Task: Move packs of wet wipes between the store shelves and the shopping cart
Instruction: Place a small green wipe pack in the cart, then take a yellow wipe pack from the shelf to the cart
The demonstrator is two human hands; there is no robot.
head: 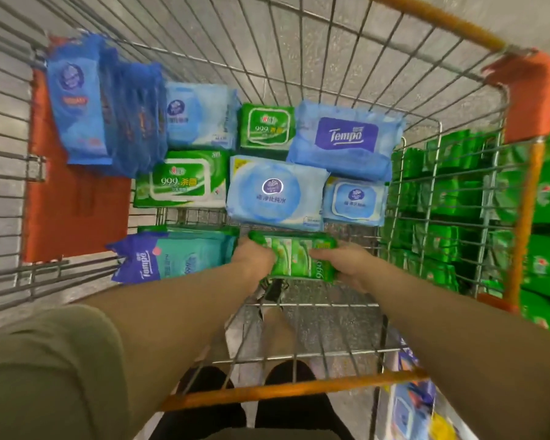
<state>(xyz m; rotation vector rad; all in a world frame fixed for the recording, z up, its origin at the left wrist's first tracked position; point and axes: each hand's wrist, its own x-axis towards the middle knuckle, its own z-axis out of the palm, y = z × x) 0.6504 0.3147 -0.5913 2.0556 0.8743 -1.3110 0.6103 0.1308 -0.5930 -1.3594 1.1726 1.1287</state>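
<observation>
Packs (277,190) crowd the cart's (331,39) far end and left side; bare wire floor (315,325) lies open at the near right corner.

I see bare forearms and hands, left hand (254,257) and right hand (346,265), an olive-green short sleeve (54,369), and black shoes (296,398) below.

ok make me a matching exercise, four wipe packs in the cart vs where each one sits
Things:
1. green pack
2. Tempo pack with the purple label
3. dark blue packs
4. teal Tempo pack

Places:
A. upright at the cart's far left
B. near left, beside the left hand
C. held in both hands, right hand included
D. far right, on top of the other packs

Pairs: 1-C, 2-D, 3-A, 4-B
</observation>
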